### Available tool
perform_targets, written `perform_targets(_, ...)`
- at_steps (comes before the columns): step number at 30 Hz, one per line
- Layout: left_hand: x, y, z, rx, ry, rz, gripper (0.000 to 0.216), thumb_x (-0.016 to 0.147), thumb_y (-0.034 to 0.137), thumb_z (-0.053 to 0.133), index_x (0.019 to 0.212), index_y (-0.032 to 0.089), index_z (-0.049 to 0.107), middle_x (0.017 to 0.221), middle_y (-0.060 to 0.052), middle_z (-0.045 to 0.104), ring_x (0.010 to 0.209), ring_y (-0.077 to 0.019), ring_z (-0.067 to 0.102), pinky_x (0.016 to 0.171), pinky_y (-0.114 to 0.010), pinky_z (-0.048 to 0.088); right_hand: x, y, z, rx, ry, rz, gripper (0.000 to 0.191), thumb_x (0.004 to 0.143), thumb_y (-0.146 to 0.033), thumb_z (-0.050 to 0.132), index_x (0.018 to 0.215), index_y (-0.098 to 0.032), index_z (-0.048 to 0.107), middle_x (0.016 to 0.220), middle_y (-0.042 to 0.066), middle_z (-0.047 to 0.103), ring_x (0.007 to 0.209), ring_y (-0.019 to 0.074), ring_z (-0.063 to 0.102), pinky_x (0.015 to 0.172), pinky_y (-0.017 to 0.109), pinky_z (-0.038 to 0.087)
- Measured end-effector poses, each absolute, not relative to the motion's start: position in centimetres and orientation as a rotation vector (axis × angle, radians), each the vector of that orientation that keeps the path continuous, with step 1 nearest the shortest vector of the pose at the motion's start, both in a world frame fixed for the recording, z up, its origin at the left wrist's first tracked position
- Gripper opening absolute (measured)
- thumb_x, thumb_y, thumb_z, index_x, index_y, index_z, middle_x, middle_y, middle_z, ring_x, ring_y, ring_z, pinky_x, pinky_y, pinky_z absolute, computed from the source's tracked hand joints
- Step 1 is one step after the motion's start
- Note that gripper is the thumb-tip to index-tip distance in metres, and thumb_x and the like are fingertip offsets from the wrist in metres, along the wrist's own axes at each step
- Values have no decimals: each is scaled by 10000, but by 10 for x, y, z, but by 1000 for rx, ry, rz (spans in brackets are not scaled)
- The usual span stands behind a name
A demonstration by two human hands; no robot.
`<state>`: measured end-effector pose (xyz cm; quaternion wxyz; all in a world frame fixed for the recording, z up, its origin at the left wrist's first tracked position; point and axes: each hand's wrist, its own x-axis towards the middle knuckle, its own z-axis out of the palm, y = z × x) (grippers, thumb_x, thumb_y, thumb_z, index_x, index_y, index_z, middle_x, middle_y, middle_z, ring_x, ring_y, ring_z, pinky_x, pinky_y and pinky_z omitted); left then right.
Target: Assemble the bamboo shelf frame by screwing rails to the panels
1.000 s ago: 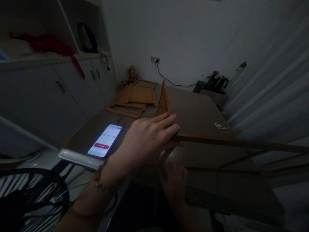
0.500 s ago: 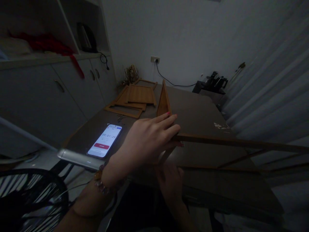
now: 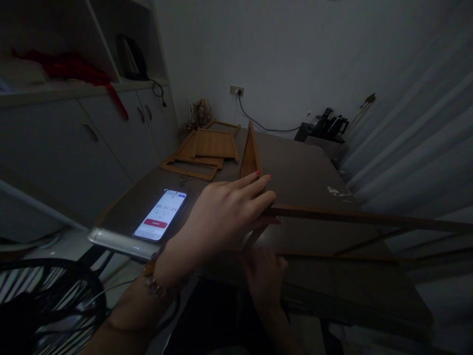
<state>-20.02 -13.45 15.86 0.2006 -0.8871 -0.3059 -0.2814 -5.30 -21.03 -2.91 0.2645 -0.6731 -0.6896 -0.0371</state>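
So the wooden frame [image 3: 354,215] is at the near side of the table [image 3: 295,162], long axis running left to right and on out of view at the right. Left hand [image 3: 231,202] is clamped round its left corner, where a wooden panel [image 3: 250,158] points away toward the wall [image 3: 281,59]. Right hand [image 3: 265,276] is below that corner, can't tell if it's gripping.

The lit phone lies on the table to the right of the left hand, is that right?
Not quite: the side is wrong. The head view shows the lit phone on the table to the left of the left hand.
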Motion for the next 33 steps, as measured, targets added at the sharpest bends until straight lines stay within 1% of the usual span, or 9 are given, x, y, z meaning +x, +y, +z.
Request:
perform_targets(4, -200, -135, 158, -2478, -857, -780, 268, 910, 475, 503, 922, 224, 596, 1317, -16, 618, 1187, -207, 599, 703, -278, 542, -50, -210, -33, -1881, -1901, -232, 461, 950, -569, 321, 871, -245, 639, 846, 45, 675, 845, 245, 535, 785, 402, 243)
perform_targets(7, -200, -134, 158, -2482, -854, -784, 279, 914, 481, 491, 919, 223, 597, 1319, -13, 616, 1186, -206, 599, 703, -277, 543, -49, -208, -35, -1976, -1854, -325, 521, 893, -651, 358, 905, -205, 627, 895, 88, 664, 866, 278, 525, 809, 433, 256)
perform_targets(9, -200, -134, 158, -2481, -855, -787, 281, 915, 481, 489, 916, 222, 600, 1315, -14, 619, 1185, -206, 600, 707, -277, 544, -48, -207, -33, -2000, -1867, -325, 538, 858, -683, 393, 905, -197, 618, 893, 94, 651, 860, 286, 517, 805, 436, 266)
perform_targets(15, -200, -134, 158, -2475, -850, -785, 266, 906, 468, 516, 914, 220, 610, 1306, -16, 626, 1177, -203, 606, 705, -272, 546, -47, -205, -26, -1984, -1911, -250, 434, 863, -626, 485, 914, -211, 601, 882, 65, 630, 842, 274, 511, 791, 414, 280)
perform_targets(22, -200, -134, 159, -2485, -861, -788, 259, 906, 456, 522, 912, 216, 620, 1310, -16, 623, 1182, -206, 602, 714, -264, 542, -43, -205, -28, -1869, -1885, -186, 462, 894, -643, 399, 893, -218, 581, 868, 65, 628, 835, 257, 505, 790, 410, 273)
perform_targets(28, -200, -134, 158, -2494, -861, -793, 271, 901, 468, 524, 914, 216, 622, 1316, -18, 618, 1186, -209, 599, 716, -266, 539, -42, -206, -28, -1855, -1891, -139, 375, 880, -592, 504, 907, -227, 584, 882, 52, 631, 840, 252, 509, 777, 388, 282)
perform_targets(33, -200, -134, 158, -2494, -868, -780, 274, 904, 470, 517, 915, 217, 621, 1311, -16, 622, 1181, -211, 603, 710, -273, 541, -40, -210, -24, -1794, -1887, -67, 364, 892, -587, 492, 899, -234, 582, 875, 39, 630, 855, 243, 511, 788, 382, 277)
